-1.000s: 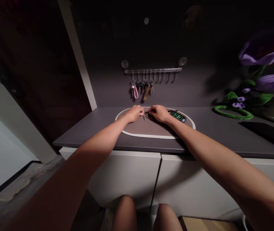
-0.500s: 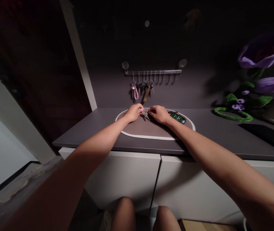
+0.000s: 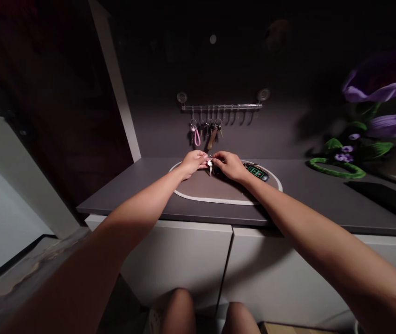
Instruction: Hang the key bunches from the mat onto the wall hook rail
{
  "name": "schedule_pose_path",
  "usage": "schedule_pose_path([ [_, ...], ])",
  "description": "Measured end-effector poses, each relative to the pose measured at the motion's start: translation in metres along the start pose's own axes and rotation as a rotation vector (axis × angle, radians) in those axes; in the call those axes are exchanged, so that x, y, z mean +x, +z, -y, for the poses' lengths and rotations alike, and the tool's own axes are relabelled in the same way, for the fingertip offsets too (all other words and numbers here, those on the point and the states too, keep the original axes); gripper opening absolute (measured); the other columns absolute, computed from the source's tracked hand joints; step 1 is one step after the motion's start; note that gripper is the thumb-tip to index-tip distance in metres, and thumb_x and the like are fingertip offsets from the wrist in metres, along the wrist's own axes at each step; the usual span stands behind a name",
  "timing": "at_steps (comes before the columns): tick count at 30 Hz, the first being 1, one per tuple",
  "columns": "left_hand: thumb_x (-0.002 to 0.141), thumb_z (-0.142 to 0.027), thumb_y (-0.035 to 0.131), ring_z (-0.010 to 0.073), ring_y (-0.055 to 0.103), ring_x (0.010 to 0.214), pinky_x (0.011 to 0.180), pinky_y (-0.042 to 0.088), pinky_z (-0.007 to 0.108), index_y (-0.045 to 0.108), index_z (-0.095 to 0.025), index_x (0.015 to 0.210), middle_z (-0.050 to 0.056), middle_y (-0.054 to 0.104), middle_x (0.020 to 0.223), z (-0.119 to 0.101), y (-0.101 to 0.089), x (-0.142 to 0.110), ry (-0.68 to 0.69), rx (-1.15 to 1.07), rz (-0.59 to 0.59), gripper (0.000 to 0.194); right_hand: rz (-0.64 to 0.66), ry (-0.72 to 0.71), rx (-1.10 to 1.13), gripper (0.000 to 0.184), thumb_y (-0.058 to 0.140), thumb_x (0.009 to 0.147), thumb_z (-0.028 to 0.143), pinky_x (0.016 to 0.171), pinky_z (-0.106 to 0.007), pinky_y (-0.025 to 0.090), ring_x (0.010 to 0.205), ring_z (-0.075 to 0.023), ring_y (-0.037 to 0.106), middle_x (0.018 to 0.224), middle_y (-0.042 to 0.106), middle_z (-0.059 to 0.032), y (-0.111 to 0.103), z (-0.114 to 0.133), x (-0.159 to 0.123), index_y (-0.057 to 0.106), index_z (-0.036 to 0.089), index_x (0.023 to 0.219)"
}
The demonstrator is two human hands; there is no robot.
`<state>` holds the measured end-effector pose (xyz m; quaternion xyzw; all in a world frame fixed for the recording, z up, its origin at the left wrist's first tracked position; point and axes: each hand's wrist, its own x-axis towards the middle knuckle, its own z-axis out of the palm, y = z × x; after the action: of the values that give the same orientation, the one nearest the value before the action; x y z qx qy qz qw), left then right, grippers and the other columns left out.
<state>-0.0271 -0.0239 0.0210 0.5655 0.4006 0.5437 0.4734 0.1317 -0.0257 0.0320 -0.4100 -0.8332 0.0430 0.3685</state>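
Over the oval mat (image 3: 215,200), my left hand (image 3: 193,164) pinches a small bunch of silver keys (image 3: 210,167) at its top. The keys hang down between my two hands. From the other side my right hand (image 3: 230,165) is closed, its thumb and fingertips together at the top of the bunch, seemingly on its ring. The ring itself is too small to make out. A dark object with green-outlined panels (image 3: 257,172) lies on the mat just right of my right hand, partly hidden by it.
Behind my hands, a clear hook rail (image 3: 222,107) on the dark wall holds several keys, a pink loop (image 3: 197,137) and a brown strap (image 3: 212,139). Purple flowers with a green ring base (image 3: 337,168) stand right on the grey counter (image 3: 114,185). White cabinet doors (image 3: 180,255) are below.
My right hand's fingertips have come up to the top of the key bunch and closed there. The keys now hang straighter. My left hand keeps its pinch, turned slightly.
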Motion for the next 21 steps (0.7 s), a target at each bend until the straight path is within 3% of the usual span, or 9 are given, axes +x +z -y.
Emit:
schedule_pose_path([
  [9, 0.079, -0.019, 0.056, 0.0063, 0.058, 0.066, 0.087, 0.044, 0.036, 0.051, -0.011, 0.078, 0.001, 0.060, 0.073, -0.003, 0.000, -0.001, -0.006, -0.109, 0.034, 0.010, -0.051, 0.026, 0.232, 0.015, 0.054, 0.075, 0.027, 0.074, -0.028, 0.042, 0.074, -0.0129, 0.055, 0.085, 0.064, -0.0043, 0.003, -0.003, 0.002, 0.061, 0.016, 0.083],
  [21, 0.074, -0.024, 0.062, 0.0067, 0.057, 0.070, 0.090, 0.041, 0.037, 0.051, -0.012, 0.077, 0.000, 0.060, 0.075, 0.001, -0.001, 0.000, 0.001, -0.175, 0.100, 0.016, -0.070, 0.059, 0.519, 0.023, 0.057, 0.071, 0.037, 0.068, -0.026, 0.042, 0.068, -0.0121, 0.053, 0.074, 0.061, -0.0029, 0.010, -0.013, 0.006, 0.059, 0.015, 0.075],
])
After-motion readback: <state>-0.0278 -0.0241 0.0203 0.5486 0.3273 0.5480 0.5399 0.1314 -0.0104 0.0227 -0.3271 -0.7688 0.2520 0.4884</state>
